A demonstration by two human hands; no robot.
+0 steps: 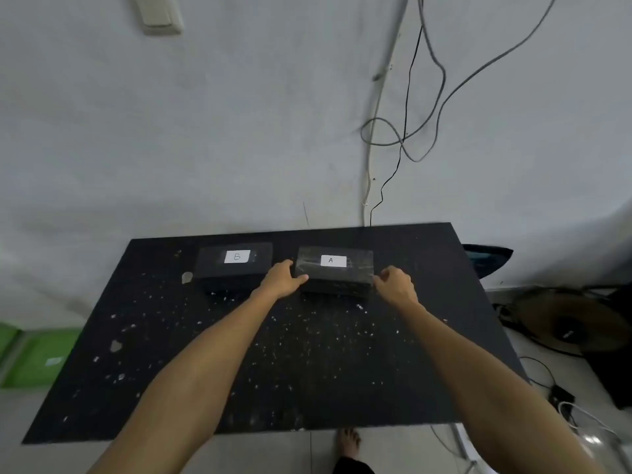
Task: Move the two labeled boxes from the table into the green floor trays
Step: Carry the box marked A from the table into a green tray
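Box A (334, 271), black with a white label, sits at the far edge of the speckled black table (239, 354), with box B (234, 266) just beside it on the left. Left hand (282, 280) presses against box A's left end and right hand (396, 285), fingers curled, meets its right end, the two clasping it between them. Green floor trays (37, 357) lie well apart, beyond the table's left edge.

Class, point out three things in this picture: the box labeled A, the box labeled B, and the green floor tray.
Box A (334, 271): head view, on its top face.
Box B (234, 265): head view, on its top face.
Green floor tray (37, 360): head view, on its visible green surface.
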